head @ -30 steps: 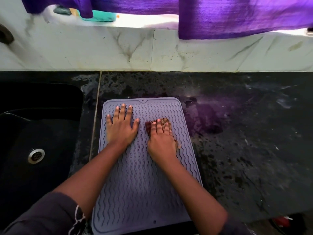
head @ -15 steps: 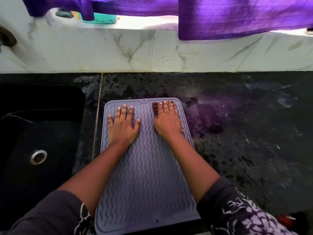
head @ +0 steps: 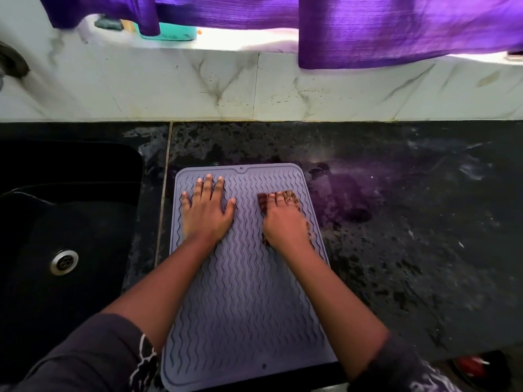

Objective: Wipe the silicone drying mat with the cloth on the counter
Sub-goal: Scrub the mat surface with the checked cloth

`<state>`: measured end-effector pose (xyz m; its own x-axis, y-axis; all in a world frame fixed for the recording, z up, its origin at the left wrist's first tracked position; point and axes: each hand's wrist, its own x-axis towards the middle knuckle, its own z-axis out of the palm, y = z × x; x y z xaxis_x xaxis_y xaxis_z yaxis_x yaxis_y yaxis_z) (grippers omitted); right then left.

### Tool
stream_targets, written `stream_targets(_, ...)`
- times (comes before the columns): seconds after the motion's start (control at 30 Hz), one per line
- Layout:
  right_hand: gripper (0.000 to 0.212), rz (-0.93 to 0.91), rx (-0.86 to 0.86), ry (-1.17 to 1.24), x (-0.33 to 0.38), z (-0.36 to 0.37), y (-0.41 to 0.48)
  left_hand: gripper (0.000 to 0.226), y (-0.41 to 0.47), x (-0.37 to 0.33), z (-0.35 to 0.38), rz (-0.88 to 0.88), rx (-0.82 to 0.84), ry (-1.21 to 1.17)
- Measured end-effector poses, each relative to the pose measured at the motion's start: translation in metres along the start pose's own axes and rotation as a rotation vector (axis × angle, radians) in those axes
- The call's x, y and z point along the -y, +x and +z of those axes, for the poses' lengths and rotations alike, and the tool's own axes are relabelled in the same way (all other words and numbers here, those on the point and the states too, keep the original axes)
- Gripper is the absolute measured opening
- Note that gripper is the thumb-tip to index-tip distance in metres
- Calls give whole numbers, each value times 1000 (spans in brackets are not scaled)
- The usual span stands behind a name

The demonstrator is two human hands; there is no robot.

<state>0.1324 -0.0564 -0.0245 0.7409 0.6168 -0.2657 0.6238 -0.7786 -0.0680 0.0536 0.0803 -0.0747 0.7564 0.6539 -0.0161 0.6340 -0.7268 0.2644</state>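
Note:
A grey-lilac silicone drying mat [head: 243,306] with wavy ridges lies lengthwise on the black counter [head: 396,222]. My left hand [head: 206,210] rests flat on the mat's far left part, fingers spread, holding nothing. My right hand [head: 285,222] presses down on a small brown cloth [head: 262,201] on the mat's far right part. Most of the cloth is hidden under the palm; only its edges show at the fingertips and beside the wrist.
A black sink [head: 62,236] with a metal drain [head: 64,262] lies left of the mat. White marble tiles [head: 254,89] form the back wall, with purple curtains [head: 396,26] hanging above. The counter right of the mat is wet and speckled. A red object [head: 469,369] sits below the counter's front edge.
My right hand slid the cloth from mid-mat up to the far edge, then back a little toward me. My left hand stayed flat in place.

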Motion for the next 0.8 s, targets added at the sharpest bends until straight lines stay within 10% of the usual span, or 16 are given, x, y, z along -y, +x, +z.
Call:
stream_targets(0.27, 35, 14, 60, 454, -24, -38, 25, 63, -1, 1, 0, 8, 11, -16)
stream_targets(0.8, 57, -40, 40, 94, -6, 32, -94, 64, 0, 2, 2, 18, -17, -10)
